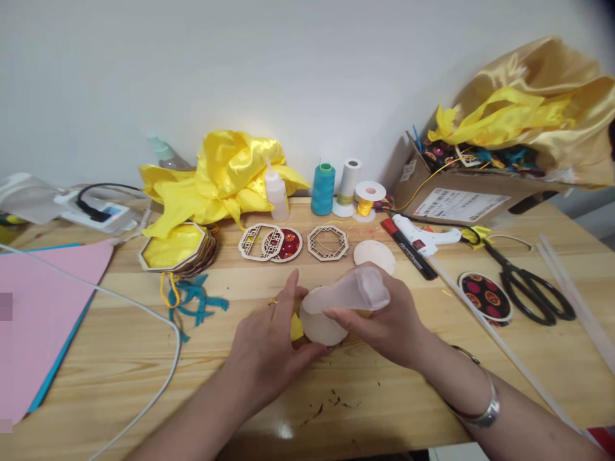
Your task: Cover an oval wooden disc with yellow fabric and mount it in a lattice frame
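Observation:
My right hand (391,320) is closed around a translucent glue bottle (353,291), tipped on its side with the nozzle end pointing left. My left hand (269,346) pinches a pale round disc (321,326) with a bit of yellow cloth (296,328) under it, just below the bottle. Both hands meet at the middle of the wooden table (120,358). A silver bracelet (480,410) is on my right wrist.
Behind the hands lie wooden lattice pieces (327,242), a round plain disc (374,255), a red-patterned disc (287,244) and thread spools (323,189). A glue gun (423,237), marker (408,258), scissors (533,288) and cardboard box (461,198) sit right. Yellow satin (225,176), pink paper (43,307) and a white cable (144,314) lie left.

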`<state>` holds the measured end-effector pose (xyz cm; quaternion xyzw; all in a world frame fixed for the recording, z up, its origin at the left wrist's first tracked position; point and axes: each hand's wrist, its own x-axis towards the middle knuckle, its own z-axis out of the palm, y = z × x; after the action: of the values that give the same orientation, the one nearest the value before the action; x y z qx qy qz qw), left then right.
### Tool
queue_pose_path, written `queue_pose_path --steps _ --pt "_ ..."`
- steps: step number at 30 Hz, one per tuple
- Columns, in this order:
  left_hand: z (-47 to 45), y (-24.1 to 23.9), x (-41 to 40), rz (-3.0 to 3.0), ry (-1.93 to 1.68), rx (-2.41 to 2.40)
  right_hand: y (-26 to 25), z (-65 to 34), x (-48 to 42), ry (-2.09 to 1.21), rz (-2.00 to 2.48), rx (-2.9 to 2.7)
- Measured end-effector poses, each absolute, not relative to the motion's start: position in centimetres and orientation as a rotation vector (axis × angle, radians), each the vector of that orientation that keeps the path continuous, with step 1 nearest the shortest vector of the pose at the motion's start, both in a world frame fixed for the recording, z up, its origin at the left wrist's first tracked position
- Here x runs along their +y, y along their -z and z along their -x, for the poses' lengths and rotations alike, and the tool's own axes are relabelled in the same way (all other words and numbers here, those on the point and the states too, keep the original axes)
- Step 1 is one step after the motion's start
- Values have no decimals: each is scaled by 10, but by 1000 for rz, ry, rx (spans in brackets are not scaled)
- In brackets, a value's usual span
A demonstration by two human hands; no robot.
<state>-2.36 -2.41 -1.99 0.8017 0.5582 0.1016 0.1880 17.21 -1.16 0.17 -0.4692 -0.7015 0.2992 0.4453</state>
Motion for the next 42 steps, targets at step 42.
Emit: queue_pose_path --steps 42 --pt "23 21 -25 -2298 -343 1593 -15 -180 -10 -867 1086 -1874"
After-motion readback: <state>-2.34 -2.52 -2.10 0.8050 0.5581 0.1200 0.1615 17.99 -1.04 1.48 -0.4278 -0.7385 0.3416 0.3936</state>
